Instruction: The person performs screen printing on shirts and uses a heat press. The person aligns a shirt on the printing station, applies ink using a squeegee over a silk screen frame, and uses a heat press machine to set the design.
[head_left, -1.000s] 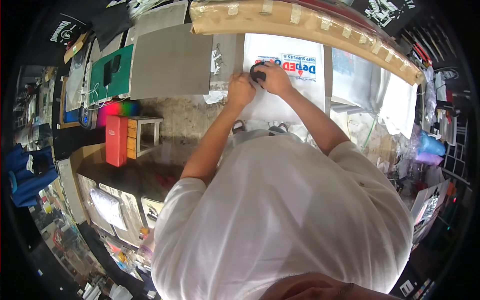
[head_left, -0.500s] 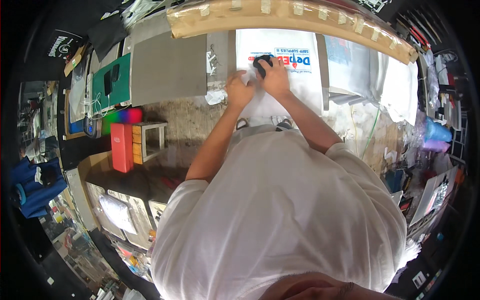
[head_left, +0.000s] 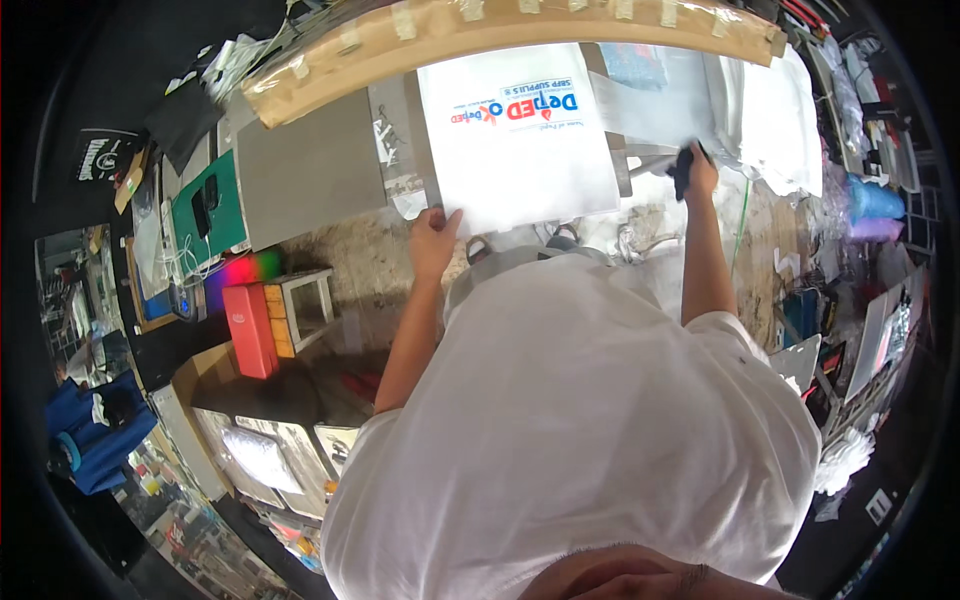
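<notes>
Brown-wrapped bar: the long, taped bar point(head_left: 500, 35) crosses beyond the far edge of the board and looks like the bulkiest thing here.
Grey panel: the flat panel point(head_left: 310, 165) lies beyond the board's left edge, apart from the white sheet.
Board: the grey-brown board point(head_left: 622, 172) shows as narrow strips along its left and right edges; the sheet covers its middle.
White sheet: the sheet point(head_left: 525, 170) lies on the board, red and blue print toward the far edge, its near end seeming to reach past the board's near edge. It looks light, thin and limp, so it probably wrinkles or slides easily and needs little force. Whether it is one layer or a flat bag is not clear. The plain near corners look the best places to take hold, with a light pinch, both together to keep it square; fingers are better kept off the print, in case it smears.
Cloudy sheet: the see-through sheet point(head_left: 665, 105) lies beyond the board's right edge and looks filmy and slippery.
Left hand: the hand point(head_left: 433, 238) is at the sheet's near left corner, thumb against or just over it; whether the fingers pinch it is not clear.
Right hand: the hand point(head_left: 703, 175) is off the board's right edge, well apart from the white sheet, fingers closed around a black cloth.
Black cloth: the dark wad point(head_left: 683, 172) looks soft and light, easily bunched in one grip.
</notes>
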